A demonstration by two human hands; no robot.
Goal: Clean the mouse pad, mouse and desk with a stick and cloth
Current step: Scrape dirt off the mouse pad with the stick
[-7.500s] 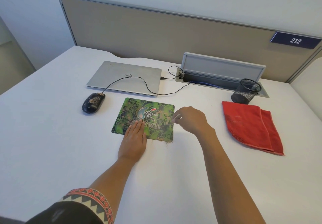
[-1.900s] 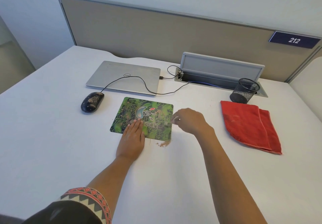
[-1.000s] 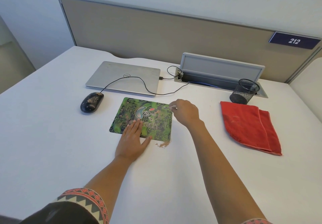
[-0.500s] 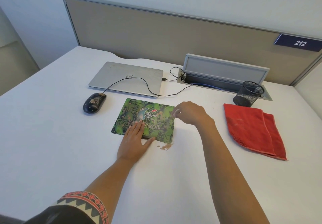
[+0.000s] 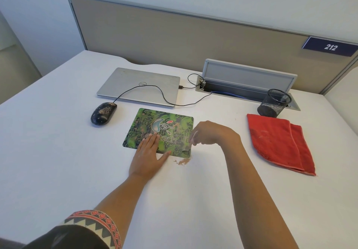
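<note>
White desk (image 5: 58, 152) fills the view, backed by a tan partition panel (image 5: 174, 41), with a closed silver laptop (image 5: 139, 86) lying flat near it. To the right lies a folded red cloth (image 5: 279, 142), well apart from both hands and untouched. Near the middle sits the green printed mouse pad (image 5: 174, 125), its near edge pinned by the left hand (image 5: 149, 155), which lies flat with fingers straight and thumb spread. The right hand (image 5: 213, 132) hovers at the pad's near right corner, fingers curled in a pinch round a thin pale stick (image 5: 192, 137) whose lower tip seems to meet the pad there. The black wired mouse (image 5: 103, 113) rests left of the pad, speckled with brownish grit. Just off the pad's near right corner, a small heap of brown crumbs (image 5: 183, 161) lies on the desk between the two hands. I judge the step in hand to be scraping dirt off the pad with the stick. Specks near the logo suggest it is unfinished. The next move likely calls for short strokes toward that corner, the left hand pressing down so the pad cannot slide. The mouse and the cloth wiping come after.
</note>
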